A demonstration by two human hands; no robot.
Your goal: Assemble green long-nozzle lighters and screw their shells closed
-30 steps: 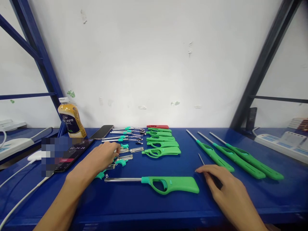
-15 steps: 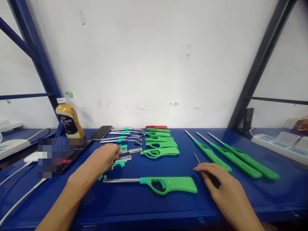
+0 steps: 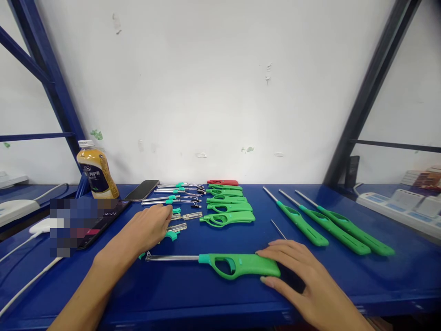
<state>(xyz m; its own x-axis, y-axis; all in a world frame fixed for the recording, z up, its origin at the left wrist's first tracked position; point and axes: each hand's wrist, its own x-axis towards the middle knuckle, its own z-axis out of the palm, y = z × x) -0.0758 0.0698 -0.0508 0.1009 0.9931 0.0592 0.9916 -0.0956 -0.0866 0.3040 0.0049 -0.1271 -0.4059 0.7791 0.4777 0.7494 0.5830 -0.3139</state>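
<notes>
away from the thin rod (image 3: 278, 229), the right hand (image 3: 303, 280) is now at the green lighter (image 3: 255, 264), six o'clock, fingers open about its handle end; left hand (image 3: 151, 225) curls at eight o'clock, grip hidden

Workshop of some kind, likely small assembly spot. Blue-painted desk (image 3: 193, 296) stood against plain white wall (image 3: 206, 92), scuffed and patchy. Metal uprights (image 3: 50, 78) rose at both ends, shelving-like, with crossbars. Green casings (image 3: 229, 218) and thin metal rods with teal pieces (image 3: 168, 197) lay in rows, beside whole long-necked lighters (image 3: 303, 225). White power strip (image 3: 396, 216) sat at right, white cables (image 3: 29, 287) ran at left; drink bottle (image 3: 98, 172) and phones (image 3: 144, 189) shared work surface.
</notes>
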